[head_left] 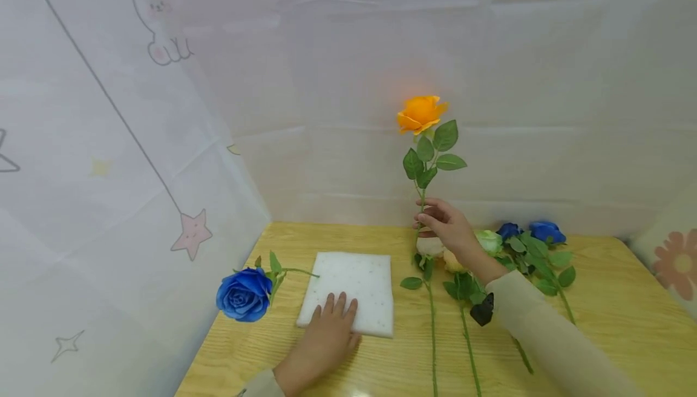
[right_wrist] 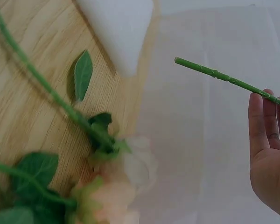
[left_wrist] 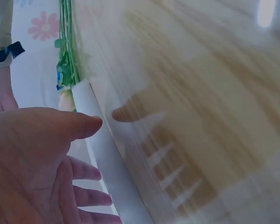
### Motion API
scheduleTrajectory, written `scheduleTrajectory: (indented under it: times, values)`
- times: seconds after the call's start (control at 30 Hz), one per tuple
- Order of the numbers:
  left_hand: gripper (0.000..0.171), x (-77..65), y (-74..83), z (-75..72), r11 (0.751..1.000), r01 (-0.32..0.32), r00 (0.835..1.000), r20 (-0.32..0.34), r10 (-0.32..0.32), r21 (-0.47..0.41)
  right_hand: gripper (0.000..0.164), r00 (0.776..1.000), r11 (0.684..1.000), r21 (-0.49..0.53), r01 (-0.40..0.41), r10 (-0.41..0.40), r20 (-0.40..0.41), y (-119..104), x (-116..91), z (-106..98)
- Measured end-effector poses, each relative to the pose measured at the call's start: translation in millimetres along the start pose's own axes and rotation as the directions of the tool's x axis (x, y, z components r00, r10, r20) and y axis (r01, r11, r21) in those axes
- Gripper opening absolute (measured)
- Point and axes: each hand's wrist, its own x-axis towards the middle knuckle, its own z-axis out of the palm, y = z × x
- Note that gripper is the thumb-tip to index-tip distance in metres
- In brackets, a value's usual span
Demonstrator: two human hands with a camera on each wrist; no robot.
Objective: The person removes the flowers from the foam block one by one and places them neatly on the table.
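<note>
In the head view my left hand (head_left: 329,339) lies with straight fingers over the near edge of a white foam block (head_left: 359,285). The left wrist view shows its thumb and fingers (left_wrist: 91,197) beside the block's side (left_wrist: 113,179). One blue rose (head_left: 244,294) leans out leftward, the end of its stem at the block's far left part. To the right of the block, my right hand (head_left: 452,230) pinches the stem of an orange rose (head_left: 422,114), held upright with the bloom high. Below the fingers, the bare cut stem end (right_wrist: 210,71) sticks out in the right wrist view.
On the wooden table (head_left: 610,324), right of the foam, lie a whitish rose (head_left: 430,247), a peach rose (head_left: 453,261), a pale green rose (head_left: 489,241) and blue roses (head_left: 547,232), stems toward the near side. A printed cloth (head_left: 337,161) hangs behind the table.
</note>
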Motion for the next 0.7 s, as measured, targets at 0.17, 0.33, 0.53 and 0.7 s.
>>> scheduleTrajectory:
  times: [0.17,0.33,0.53,0.7]
  values:
    - [0.069,5.4,9.3,0.8,1.000,-0.013,1.000,0.011,0.013,-0.014,0.044,1.000,0.999,-0.032,0.005,-0.006,-0.028,-1.4,-18.8,-26.7]
    - [0.071,8.2,16.8,-1.0,0.999,-0.008,1.000,0.025,0.009,-0.044,0.047,0.997,0.999,-0.053,-0.007,0.003,-0.072,-1.7,-35.3,-48.4]
    - [0.075,12.6,24.8,0.3,0.998,-0.003,0.999,0.042,0.005,-0.061,0.047,0.992,0.999,-0.050,0.021,-0.027,-0.125,2.3,-54.3,-73.0]
    - [0.078,13.6,27.1,1.7,0.998,-0.012,0.999,0.042,0.015,-0.066,0.046,0.989,0.999,0.002,0.051,-0.050,-0.141,2.0,-69.9,-88.8]
